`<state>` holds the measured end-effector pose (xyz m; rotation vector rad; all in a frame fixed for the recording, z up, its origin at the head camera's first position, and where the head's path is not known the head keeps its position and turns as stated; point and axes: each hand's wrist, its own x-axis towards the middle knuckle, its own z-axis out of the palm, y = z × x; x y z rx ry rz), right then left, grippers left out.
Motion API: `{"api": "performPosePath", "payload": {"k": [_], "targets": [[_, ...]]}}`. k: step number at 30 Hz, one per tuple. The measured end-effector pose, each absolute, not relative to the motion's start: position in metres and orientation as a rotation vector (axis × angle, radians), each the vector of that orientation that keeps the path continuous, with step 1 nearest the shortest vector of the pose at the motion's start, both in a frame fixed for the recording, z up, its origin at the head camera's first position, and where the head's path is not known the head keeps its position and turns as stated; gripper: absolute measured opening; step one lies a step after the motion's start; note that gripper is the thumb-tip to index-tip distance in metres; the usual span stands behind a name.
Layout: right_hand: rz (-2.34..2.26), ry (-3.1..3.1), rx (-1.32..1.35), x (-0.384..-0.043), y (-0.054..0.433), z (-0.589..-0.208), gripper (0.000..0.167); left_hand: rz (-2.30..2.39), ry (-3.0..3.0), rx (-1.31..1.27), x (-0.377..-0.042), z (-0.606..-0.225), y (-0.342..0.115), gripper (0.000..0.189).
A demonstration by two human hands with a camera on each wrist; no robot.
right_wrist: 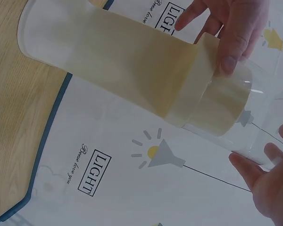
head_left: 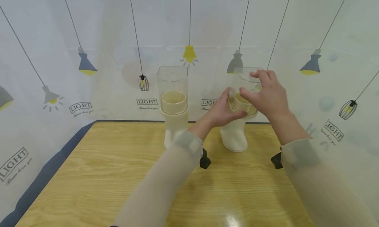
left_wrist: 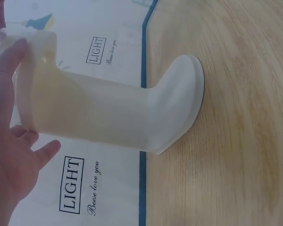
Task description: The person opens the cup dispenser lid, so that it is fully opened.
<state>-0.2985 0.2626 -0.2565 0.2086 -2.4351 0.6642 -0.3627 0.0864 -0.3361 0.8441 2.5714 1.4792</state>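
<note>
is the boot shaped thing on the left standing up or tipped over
Upright: in the head view, the left boot-shaped thing stands foot-down on the table, its clear section on top.

Place: screened-off booth | lamp-print sheeting [head_left: 112, 29], three sides | wood-grain tabletop [head_left: 103, 174]

Pale beige sleeves [head_left: 160, 184] end in greyish cuffs [head_left: 303, 153] (small black pieces [head_left: 205, 161] beside them).

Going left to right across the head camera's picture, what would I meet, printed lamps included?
Cut-off grey lamp, whole grey lamp, first blue lamp, first caged bulb, white boot-shaped stand with a clear cup at its top, left hand, right hand, second blue lamp, second caged bulb.
</note>
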Motion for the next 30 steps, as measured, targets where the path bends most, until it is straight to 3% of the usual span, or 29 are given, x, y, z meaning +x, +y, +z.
{"api": "performPosePath", "payload": {"k": [30], "targets": [[0.883, -2.362, 0.296, -0.302, 0.273, -0.265, 0.064, 1.599, 2.782, 0.697, -0.343, -0.354, 0.095, 0.124]]}}
